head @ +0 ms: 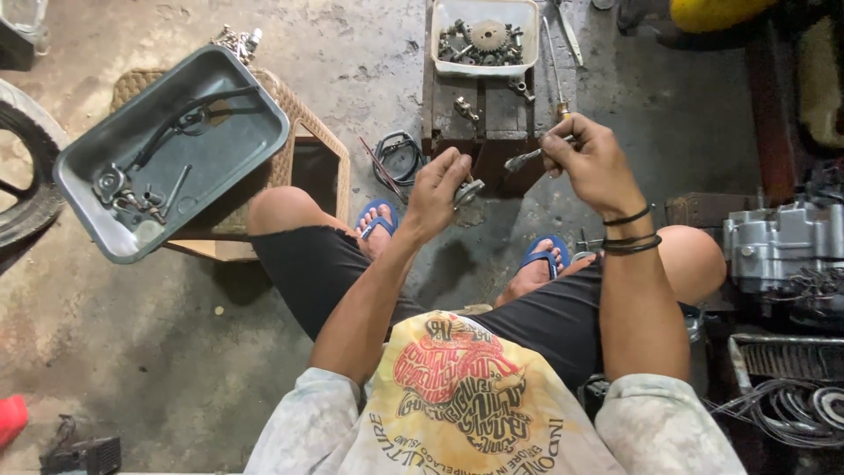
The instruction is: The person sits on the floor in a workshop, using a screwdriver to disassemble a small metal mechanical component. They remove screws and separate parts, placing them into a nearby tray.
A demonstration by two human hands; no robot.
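Observation:
I sit above a stained concrete floor with both hands raised in front of my knees. My left hand (437, 189) grips a small round metal part (469, 192) between fingers and thumb. My right hand (591, 158) is closed around a slim metal tool (526, 158) whose tip points left toward that part. A small gap separates the tool's tip from the part. Black bands circle my right wrist.
A grey metal tray (237, 145) with small parts and a black lever rests on a wicker stool at left. A wooden block (492, 110) ahead carries a white tub (527, 18) of sprocket and bolts. An engine (782, 246) and wires lie at right, a tyre (22, 189) at far left.

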